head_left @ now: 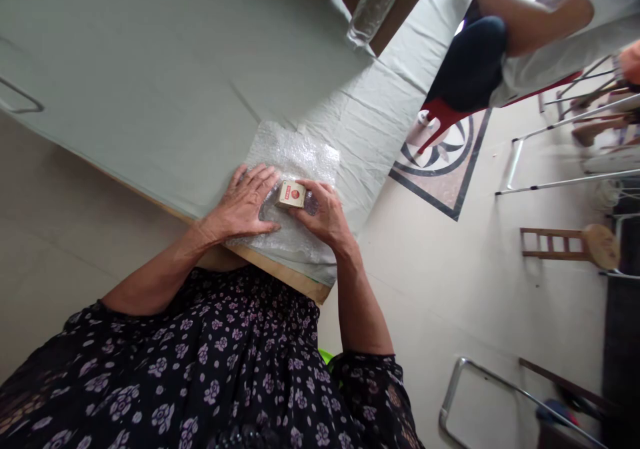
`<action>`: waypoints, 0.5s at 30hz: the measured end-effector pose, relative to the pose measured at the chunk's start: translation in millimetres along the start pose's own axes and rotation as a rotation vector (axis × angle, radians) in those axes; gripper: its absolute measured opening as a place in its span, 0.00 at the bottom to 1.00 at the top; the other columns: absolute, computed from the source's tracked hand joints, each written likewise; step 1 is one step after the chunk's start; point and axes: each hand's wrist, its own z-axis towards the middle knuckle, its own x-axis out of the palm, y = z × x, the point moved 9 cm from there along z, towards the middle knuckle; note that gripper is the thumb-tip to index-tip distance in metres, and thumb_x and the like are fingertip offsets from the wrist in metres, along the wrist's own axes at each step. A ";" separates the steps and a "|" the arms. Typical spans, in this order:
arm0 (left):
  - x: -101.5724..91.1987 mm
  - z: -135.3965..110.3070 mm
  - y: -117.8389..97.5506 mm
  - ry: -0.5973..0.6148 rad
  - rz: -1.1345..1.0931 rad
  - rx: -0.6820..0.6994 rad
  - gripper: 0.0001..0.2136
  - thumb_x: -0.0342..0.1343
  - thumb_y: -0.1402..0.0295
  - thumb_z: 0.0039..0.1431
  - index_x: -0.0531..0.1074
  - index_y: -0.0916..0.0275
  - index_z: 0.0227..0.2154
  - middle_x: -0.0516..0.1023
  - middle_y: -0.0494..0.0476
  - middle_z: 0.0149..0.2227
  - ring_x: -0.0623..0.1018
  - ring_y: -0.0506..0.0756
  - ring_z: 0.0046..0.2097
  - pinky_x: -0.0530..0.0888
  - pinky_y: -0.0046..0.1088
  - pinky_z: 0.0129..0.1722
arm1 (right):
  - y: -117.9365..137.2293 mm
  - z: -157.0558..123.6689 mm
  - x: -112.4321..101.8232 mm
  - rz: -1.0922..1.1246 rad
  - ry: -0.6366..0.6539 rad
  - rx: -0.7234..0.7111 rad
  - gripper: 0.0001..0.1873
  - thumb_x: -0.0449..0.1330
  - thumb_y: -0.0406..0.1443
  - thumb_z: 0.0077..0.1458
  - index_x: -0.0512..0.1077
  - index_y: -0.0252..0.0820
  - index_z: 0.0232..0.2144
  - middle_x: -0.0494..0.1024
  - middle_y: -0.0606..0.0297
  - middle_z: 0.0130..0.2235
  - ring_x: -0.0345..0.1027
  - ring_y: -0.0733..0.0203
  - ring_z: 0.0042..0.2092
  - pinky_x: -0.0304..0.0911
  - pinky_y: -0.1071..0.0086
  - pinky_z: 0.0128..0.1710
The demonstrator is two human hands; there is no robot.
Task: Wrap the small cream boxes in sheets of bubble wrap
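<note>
Pinching, right grip (324,214): thumb and fingers on small box (291,194), over bubble wrap (300,146); looks closed, contents hidden.
Left grip (247,202): spread, palm-down on wrap, beside box.
Worktop edge (277,272): just nearside of grips; slipping wrap could drag box off.
Bottle (373,12): well beyond grips, contents unclear.

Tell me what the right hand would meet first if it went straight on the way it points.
Most likely the small box, just ahead of the right hand over the bubble wrap; whether hand and box already touch is hard to tell.
</note>
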 end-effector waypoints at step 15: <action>-60.5 -62.2 -17.8 -0.028 -0.095 0.211 0.35 0.67 0.54 0.61 0.65 0.56 0.69 0.64 0.67 0.73 0.61 0.71 0.75 0.61 0.55 0.73 | 59.2 -100.2 -15.8 -0.285 -0.032 -0.237 0.28 0.66 0.42 0.64 0.68 0.47 0.64 0.73 0.49 0.67 0.70 0.41 0.64 0.67 0.46 0.58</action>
